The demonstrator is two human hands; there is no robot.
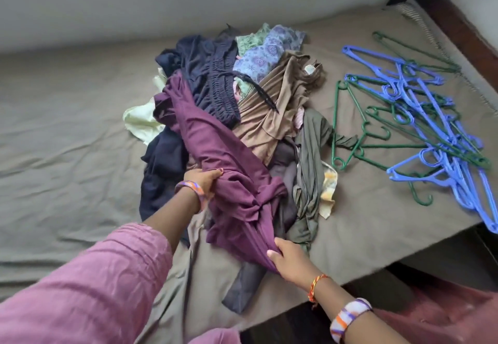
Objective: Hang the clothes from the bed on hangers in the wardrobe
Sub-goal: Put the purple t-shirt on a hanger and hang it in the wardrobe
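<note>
Maroon garment atop clothes pile mid-bed, long axis running 11 to 5 o'clock. Left hand grips bunched fabric mid-length; right hand pinches near end at 5 o'clock. Hanger heap, blue and green, lies at 3 o'clock, well apart; right hand nearer. Wardrobe not visible.

purple garment: soft matt cloth, creased | bed sheet: matt wrinkled cloth | hangers: smooth, slightly glossy plastic | bed frame: dark polished wood
</note>
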